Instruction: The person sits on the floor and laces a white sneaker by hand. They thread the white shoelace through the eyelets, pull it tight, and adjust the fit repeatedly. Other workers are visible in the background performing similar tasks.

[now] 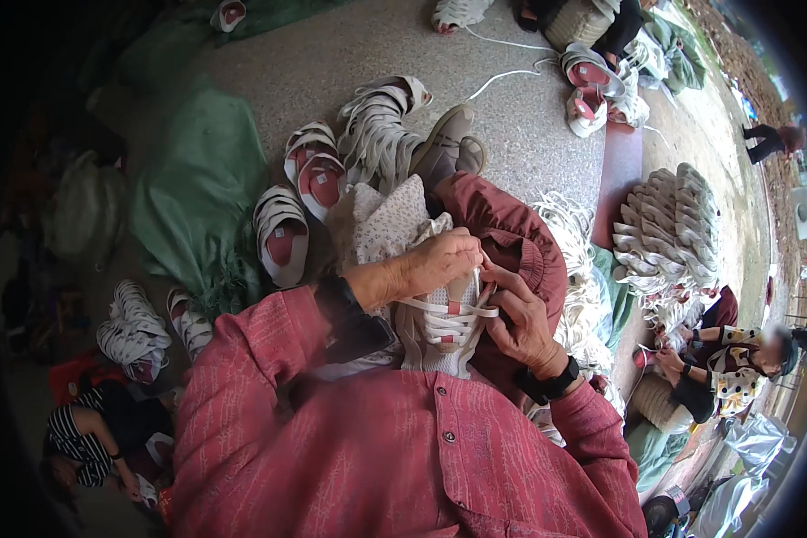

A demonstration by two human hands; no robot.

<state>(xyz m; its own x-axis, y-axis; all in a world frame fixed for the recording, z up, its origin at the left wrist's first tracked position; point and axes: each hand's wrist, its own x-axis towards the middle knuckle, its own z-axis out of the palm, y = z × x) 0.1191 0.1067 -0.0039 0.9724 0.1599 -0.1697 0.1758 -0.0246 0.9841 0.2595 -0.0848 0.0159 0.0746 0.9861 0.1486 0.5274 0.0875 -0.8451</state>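
Observation:
A white mesh sneaker [432,360] with small reddish patches lies in my lap, its toe toward my body. Flat white shoelace [448,325] crosses its front in several rows, and a loose end sticks out to the right. My left hand [435,264] is closed over the upper eyelets, its fingertips pinching the lace. From the right, my right hand [518,316] pinches lace at the sneaker's side, thumb and forefinger together. The fingertips of both hands nearly meet. Below the hands rests a patterned pale cloth [381,224] beside dark red fabric [520,224].
White shoes with red insoles [318,177] stand nested in stacks to my left, near a green sheet [197,179]. On the right are a heap of white laces [583,305] and a large shoe stack [668,229]. Other people sit nearby, one at the right [735,377].

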